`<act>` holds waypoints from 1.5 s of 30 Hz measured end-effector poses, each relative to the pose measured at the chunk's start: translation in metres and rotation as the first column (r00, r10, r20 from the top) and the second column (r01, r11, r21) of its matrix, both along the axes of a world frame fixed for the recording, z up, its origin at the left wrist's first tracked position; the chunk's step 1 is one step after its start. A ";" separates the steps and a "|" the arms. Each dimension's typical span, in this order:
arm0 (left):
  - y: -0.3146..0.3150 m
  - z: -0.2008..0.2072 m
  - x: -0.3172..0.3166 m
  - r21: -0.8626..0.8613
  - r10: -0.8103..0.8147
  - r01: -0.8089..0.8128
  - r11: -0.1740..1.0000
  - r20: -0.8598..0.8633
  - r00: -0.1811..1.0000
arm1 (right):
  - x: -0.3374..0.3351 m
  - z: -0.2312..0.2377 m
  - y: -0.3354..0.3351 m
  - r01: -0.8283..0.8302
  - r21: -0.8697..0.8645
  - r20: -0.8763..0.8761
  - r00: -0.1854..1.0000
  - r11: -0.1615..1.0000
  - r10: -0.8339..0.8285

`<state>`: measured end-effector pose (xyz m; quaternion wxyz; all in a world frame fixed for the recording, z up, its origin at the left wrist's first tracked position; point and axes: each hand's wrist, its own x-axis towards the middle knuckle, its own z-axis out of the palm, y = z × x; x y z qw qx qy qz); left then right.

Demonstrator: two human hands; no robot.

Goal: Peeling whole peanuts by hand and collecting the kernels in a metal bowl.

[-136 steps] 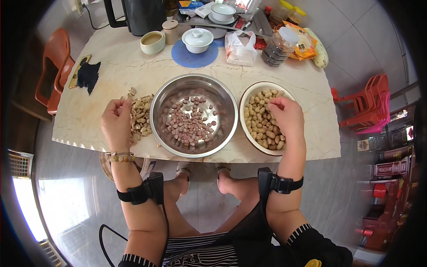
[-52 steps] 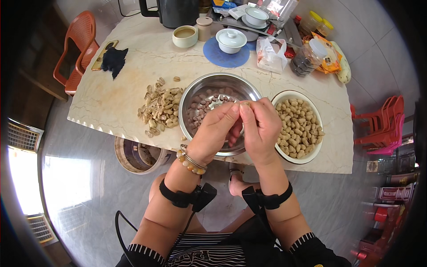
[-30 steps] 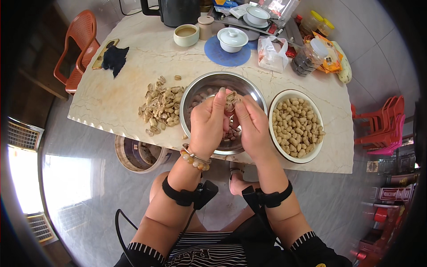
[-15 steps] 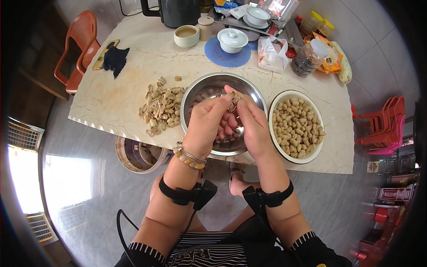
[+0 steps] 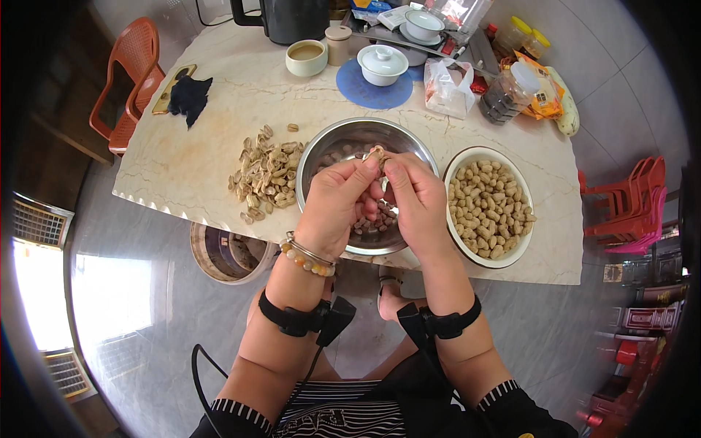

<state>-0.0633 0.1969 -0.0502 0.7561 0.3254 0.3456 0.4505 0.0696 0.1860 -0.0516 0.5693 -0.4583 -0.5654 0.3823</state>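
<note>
Over the steel bowl (image 5: pixel 321 139), both my hands pinch one peanut shell (image 5: pixel 377 155) between thumbs and fingertips. My left hand (image 5: pixel 337 196) closes on its left side, and my right hand (image 5: pixel 415 196) closes on its right side. Shelled reddish peanuts (image 5: pixel 376 221) lie in the bowl beneath, partly hidden by my hands. To the right stands a white bowl (image 5: pixel 527 191) full of unshelled peanuts (image 5: pixel 489 208). A heap of split, pale shells (image 5: pixel 269 171) lies on the table to the left, close against the steel bowl.
Farther back are a cup of brown liquid (image 5: pixel 306 58), a lidded white bowl (image 5: pixel 382 66) on a blue mat, a plastic bag (image 5: pixel 449 87) and a dark-filled jar (image 5: pixel 507 96). A black cloth (image 5: pixel 190 101) lies at far left. A bucket (image 5: pixel 226 255) stands below the front edge.
My fingers have shifted slightly around the peanut shell, and my right fingertips have drawn in. More of the shelled peanuts shows beneath my hands.
</note>
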 end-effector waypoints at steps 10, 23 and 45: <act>0.002 -0.004 0.003 -0.056 0.104 -0.102 0.993 0.034 0.994 | -0.002 -0.002 -0.001 0.013 0.007 0.028 1.000 1.000 -0.014; 0.000 0.001 0.001 -0.152 0.038 0.007 0.988 0.293 0.955 | -0.010 -0.004 0.001 0.167 0.585 0.367 0.818 0.794 -0.443; 0.005 0.008 -0.004 0.044 0.341 -0.339 0.940 -0.054 0.939 | -0.001 0.002 -0.004 0.109 0.206 0.343 0.922 0.972 -0.177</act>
